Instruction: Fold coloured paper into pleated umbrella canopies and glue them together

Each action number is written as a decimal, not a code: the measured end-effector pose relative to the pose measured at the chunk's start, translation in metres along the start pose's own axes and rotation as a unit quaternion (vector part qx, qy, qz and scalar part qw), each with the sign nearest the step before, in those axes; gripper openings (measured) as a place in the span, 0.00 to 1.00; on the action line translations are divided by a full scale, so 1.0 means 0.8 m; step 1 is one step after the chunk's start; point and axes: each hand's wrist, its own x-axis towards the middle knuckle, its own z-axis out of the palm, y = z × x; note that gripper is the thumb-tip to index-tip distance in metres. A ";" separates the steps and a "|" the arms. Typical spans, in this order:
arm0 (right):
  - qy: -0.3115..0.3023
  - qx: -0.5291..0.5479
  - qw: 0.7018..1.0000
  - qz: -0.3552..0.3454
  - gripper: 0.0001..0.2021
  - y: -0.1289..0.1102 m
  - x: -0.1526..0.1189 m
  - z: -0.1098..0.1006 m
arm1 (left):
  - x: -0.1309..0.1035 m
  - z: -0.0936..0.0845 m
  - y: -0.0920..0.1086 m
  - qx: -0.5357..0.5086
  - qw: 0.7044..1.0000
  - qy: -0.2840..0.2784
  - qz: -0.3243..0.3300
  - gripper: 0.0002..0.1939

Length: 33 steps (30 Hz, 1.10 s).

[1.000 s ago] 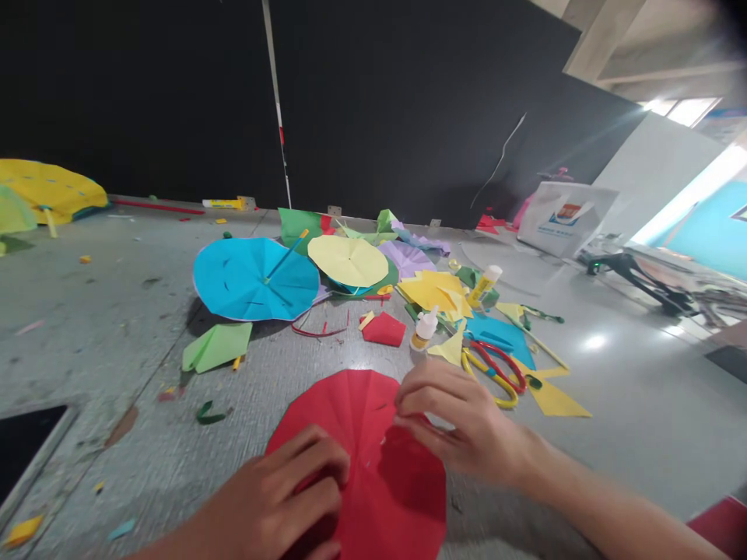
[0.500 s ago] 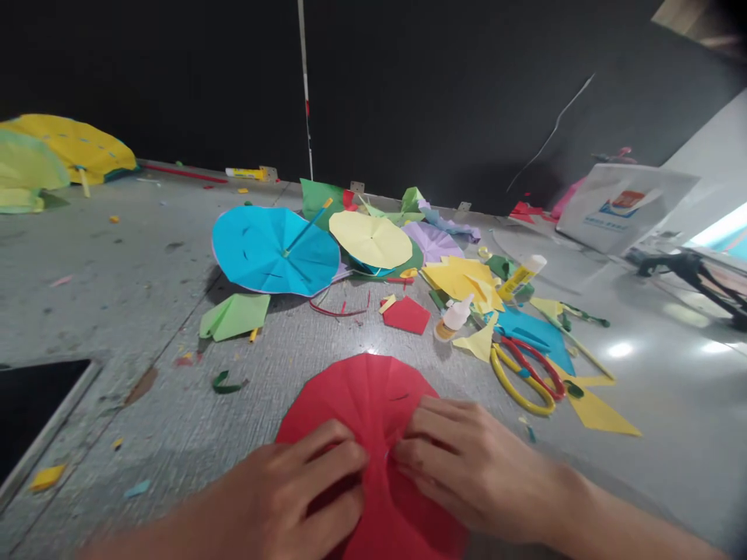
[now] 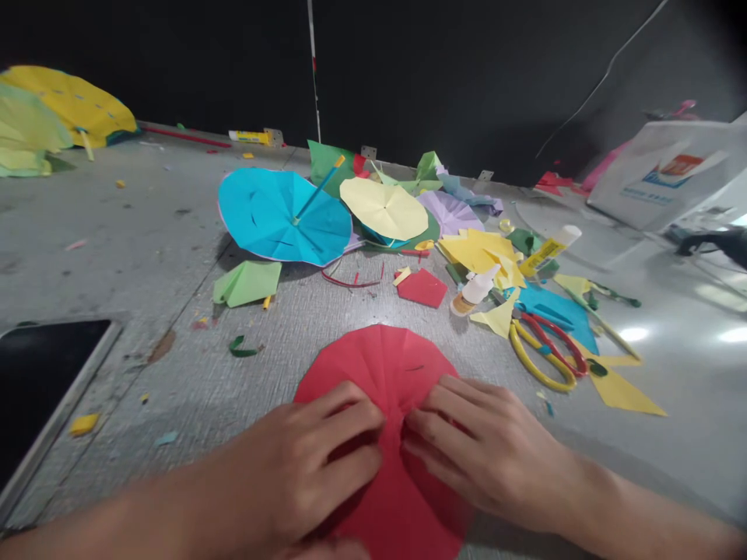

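A round sheet of red paper [image 3: 373,358] with folds spreading from its middle lies in front of me on the grey table. My left hand [image 3: 318,459] is closed on the left of its middle, fingers curled and pressing at a crease. Opposite it, my right hand [image 3: 484,447] pinches the paper just right of the middle. Both sets of fingertips nearly meet, and the thumbs are mostly hidden. A short slit shows near the upper right of the disc. Past it lies a red paper pentagon [image 3: 421,288], beside a small white glue bottle [image 3: 475,290].
A blue paper umbrella [image 3: 274,218] and a cream paper disc [image 3: 385,208] stand further back. Scissors [image 3: 548,350], a glue stick [image 3: 548,250] and yellow scraps [image 3: 484,255] lie to the right. A dark-screened tablet [image 3: 47,381] is at left; a white bag [image 3: 665,175] stands at far right.
My view has tipped down and shifted left, so the table things appear higher and further right. Both hands stay at the middle of the red disc, with little change in their grip.
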 end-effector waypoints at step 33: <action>-0.103 0.100 0.984 0.106 0.34 -0.008 -0.003 -0.007 | -0.003 -0.014 0.008 -0.036 0.997 -0.056 -0.033 0.17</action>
